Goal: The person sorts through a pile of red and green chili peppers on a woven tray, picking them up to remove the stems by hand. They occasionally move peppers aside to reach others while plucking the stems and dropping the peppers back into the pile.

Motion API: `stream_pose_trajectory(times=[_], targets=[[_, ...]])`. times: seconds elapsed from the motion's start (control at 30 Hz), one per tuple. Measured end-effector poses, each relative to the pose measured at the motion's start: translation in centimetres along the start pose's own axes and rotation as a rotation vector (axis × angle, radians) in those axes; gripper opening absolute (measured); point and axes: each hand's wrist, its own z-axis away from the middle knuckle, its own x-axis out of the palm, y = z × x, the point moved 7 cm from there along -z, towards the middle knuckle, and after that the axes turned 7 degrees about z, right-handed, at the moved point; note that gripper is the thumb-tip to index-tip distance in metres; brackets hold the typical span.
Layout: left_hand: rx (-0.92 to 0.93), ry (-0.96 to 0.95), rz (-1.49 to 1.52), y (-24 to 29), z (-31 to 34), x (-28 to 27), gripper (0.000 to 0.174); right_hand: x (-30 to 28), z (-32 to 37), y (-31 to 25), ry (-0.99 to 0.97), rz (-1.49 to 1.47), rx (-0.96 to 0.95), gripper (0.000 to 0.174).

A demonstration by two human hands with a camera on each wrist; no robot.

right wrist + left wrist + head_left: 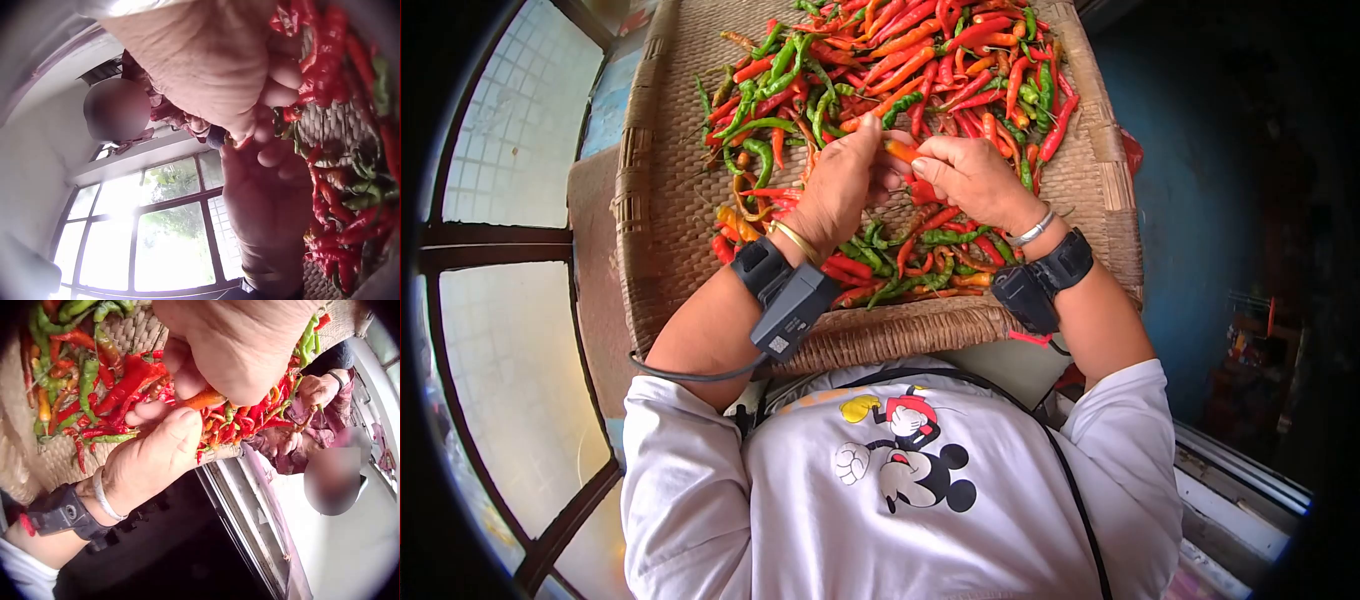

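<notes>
An orange chili pepper (903,151) spans the gap between my two hands, over the woven tray (636,180). My right hand (980,180), with a silver bangle at the wrist, pinches one end between thumb and fingers. The other end runs into my left hand (840,185), which grips it with curled fingers and wears a gold bangle. The left wrist view shows the pepper (204,399) passing from the right thumb under the left palm. Around and below the hands lie many red and green chili peppers (900,75).
A smaller heap of peppers (910,255) lies at the tray's near side, against its thick rim (900,335). Framed windows (515,370) stand on the left. Across the tray, another person's hand (319,390) is near the peppers.
</notes>
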Motion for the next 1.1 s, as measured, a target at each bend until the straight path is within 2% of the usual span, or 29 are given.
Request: stream_pose_trajectory(times=[0.07, 0.13, 0.2, 0.23, 0.3, 0.33, 0.37, 0.43, 0.5, 0.53, 0.57, 0.63, 0.7, 0.73, 0.77, 0.8, 0.87, 0.9, 0.97, 1.1], targets=[[-0.001, -0.007, 0.047, 0.3, 0.0, 0.1, 0.031, -0.5, 0.1, -0.4, 0.094, -0.158, -0.027, 0.021], [-0.002, -0.018, 0.093, 0.4, 0.0, 0.3, 0.029, -0.6, 0.1, -0.1, 0.079, -0.144, -0.019, 0.023], [0.088, -0.074, -0.180, 1.1, 0.2, 0.9, 0.025, -0.6, 0.1, 0.1, 0.064, -0.131, -0.009, 0.024], [0.088, -0.074, -0.181, 1.3, 0.2, 0.9, 0.025, -0.4, 0.1, 0.4, 0.036, -0.187, 0.030, 0.025], [0.166, -0.037, -0.135, 2.6, 0.0, 0.4, 0.022, -0.5, 0.1, 0.5, 0.007, -0.244, 0.066, 0.026], [0.233, -0.051, -0.110, 3.9, -0.6, -0.4, 0.020, -1.2, 0.1, 0.3, 0.060, -0.319, 0.093, 0.029], [0.397, -0.090, 0.074, 5.7, -0.6, -1.0, 0.019, -1.7, 0.2, 0.4, 0.113, -0.393, 0.121, 0.032], [0.444, 0.045, 0.376, 8.0, -0.6, -3.0, 0.018, -1.8, 0.2, 0.4, 0.138, -0.324, 0.104, 0.030], [0.430, 0.104, 0.368, 8.0, -0.6, -4.1, 0.018, -1.6, 0.1, 0.9, 0.162, -0.253, 0.085, 0.029], [0.412, 0.164, 0.362, 7.6, -0.8, -4.8, 0.018, -0.9, 0.0, 1.0, 0.122, -0.068, 0.012, 0.027], [0.345, 0.162, 0.293, 6.5, -1.4, -5.0, 0.018, -0.3, -0.1, 0.9, 0.080, 0.117, -0.060, 0.026], [0.223, 0.137, 0.119, 4.0, -1.2, -3.4, 0.018, 0.2, 0.0, 0.6, 0.036, 0.194, -0.049, 0.024], [0.047, 0.056, -0.112, 1.4, -1.4, -2.2, 0.021, 1.3, 0.2, 0.4, 0.091, 0.503, -0.236, 0.023], [0.045, 0.013, -0.269, 0.4, -1.5, -1.7, 0.022, 1.8, 0.3, 0.6, -0.009, 0.611, -0.151, 0.019], [0.043, -0.030, -0.427, -0.5, -1.7, -1.4, 0.024, 1.8, 0.4, 0.4, -0.008, 0.613, -0.148, 0.019], [0.042, -0.033, -0.426, -1.4, -1.9, -1.8, 0.024, 1.9, 0.4, 0.3, -0.019, 0.637, -0.147, 0.018], [0.232, -0.183, -0.932, -2.1, -1.9, -1.1, 0.023, 2.0, 0.5, 0.4, -0.032, 0.662, -0.147, 0.018], [0.231, -0.183, -0.932, -1.9, -1.6, -0.8, 0.023, 2.0, 0.5, 0.3, -0.023, 0.661, -0.162, 0.016], [0.377, -0.249, -1.196, -1.1, -0.6, 0.8, 0.022, 2.0, 0.5, 0.3, -0.015, 0.659, -0.177, 0.013], [0.360, -0.276, -1.205, -1.5, -0.8, 0.8, 0.021, 0.9, 0.5, -0.5, 0.041, 0.531, -0.217, 0.011]])
